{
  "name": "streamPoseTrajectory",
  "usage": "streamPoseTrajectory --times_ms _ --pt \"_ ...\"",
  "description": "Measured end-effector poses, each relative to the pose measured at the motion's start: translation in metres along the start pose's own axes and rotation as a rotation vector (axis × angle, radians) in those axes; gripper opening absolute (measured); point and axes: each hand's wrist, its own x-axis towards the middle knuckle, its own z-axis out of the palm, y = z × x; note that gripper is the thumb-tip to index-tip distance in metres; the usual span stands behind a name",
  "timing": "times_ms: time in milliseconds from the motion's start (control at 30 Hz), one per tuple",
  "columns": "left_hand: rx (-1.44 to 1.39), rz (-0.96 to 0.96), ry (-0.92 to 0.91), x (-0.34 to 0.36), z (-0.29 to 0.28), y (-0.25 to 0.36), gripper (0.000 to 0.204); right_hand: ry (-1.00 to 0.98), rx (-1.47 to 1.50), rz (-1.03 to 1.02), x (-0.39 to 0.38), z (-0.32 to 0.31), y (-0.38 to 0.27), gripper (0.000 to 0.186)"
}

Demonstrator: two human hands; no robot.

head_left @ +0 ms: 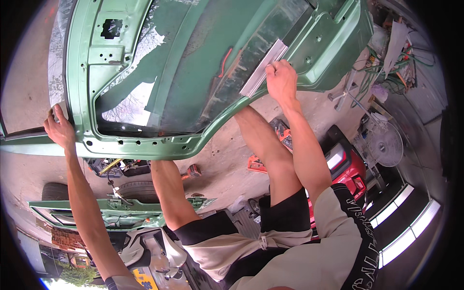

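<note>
A green car door [84, 96] without its inner trim lies across the view, its large cut-out showing the dark window glass [193, 77] inside. A strip of glass also stands out past the door's left edge. My left hand [59, 129] is closed at the near corner of that strip, thumb on one side and fingers curled on the other. Along the glass's right end runs a pale metal channel [263, 67]. My right hand [282, 79] grips its near side, fingertips hidden behind it. A red mark [225, 62] shows on the glass or behind it.
Below the door, a cordless drill [192, 172] and orange tools [257, 164] lie on the concrete floor. Another green door [121, 212] and a tyre [137, 189] are behind my left leg. A fan [385, 145], a red machine [345, 164] and tangled hoses [396, 72] sit at the right.
</note>
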Motion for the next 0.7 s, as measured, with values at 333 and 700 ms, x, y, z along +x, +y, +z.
streamPoseTrajectory --times_ms 333,700 --pt "0.107 0.001 -0.016 -0.002 0.012 -0.013 0.069 0.132 0.691 0.044 0.063 -0.040 0.034 0.032" --pt "0.211 -0.277 -0.135 -0.001 0.009 0.023 0.079 -0.954 0.478 0.195 0.148 -0.093 0.048 0.051"
